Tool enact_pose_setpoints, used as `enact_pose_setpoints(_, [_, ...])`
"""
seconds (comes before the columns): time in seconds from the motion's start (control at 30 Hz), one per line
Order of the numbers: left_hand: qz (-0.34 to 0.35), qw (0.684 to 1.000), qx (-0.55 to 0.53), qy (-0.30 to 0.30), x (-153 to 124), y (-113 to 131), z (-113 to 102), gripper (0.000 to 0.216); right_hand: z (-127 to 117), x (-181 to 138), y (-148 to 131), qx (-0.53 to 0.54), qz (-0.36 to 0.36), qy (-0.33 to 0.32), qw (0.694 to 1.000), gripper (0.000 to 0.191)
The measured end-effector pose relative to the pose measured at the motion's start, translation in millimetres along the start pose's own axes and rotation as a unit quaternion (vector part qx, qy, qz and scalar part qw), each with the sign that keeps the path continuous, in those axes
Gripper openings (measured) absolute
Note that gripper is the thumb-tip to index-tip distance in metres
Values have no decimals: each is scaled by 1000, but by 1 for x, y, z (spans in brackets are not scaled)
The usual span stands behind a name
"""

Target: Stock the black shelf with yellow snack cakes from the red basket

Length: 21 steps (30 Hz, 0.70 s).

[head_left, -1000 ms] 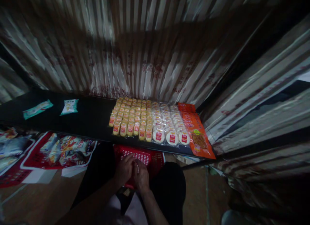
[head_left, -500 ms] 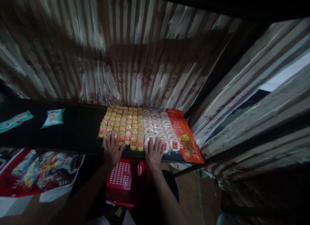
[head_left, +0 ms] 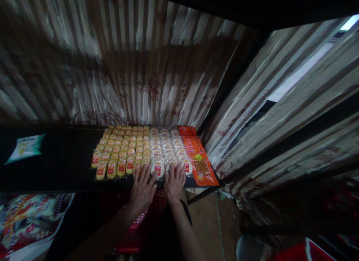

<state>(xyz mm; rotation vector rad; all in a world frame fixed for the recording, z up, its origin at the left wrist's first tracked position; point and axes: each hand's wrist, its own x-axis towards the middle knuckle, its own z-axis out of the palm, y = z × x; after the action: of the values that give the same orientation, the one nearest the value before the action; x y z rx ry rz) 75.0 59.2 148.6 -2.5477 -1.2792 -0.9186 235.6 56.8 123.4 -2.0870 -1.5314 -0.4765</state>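
Note:
Rows of small yellow snack packets [head_left: 120, 152] and white round packets [head_left: 165, 148] lie on a dark shelf [head_left: 61, 167]. My left hand [head_left: 143, 190] rests flat with fingers spread on the front packets near the middle. My right hand [head_left: 174, 183] lies flat beside it, fingers spread on the white packets at the shelf's front edge. Orange flat packs [head_left: 198, 160] lie at the right end of the rows.
A green-and-white packet [head_left: 26, 146] lies at the shelf's left. A red basket [head_left: 134, 234] sits below the shelf by my arms. Printed bags [head_left: 25, 219] lie at lower left. Striped sheeting [head_left: 134, 66] hangs behind and to the right.
Both hands rose from the red basket to the shelf front, then slid right along the packets and closer together. The view has swung to the right.

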Motion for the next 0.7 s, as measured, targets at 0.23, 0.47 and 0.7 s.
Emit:
enact_pose_setpoints(0.23, [60, 998, -2, -9, 9, 14, 30, 50, 7, -3, 9, 8, -17, -25, 1000, 51])
enact_pose_setpoints(0.47, [84, 996, 14, -21, 9, 16, 28, 50, -1, 6, 23, 10, 27, 14, 999, 51])
enact_pose_setpoints(0.7, [75, 997, -12, -3, 19, 25, 37, 47, 8, 21, 37, -15, 27, -3, 1000, 53])
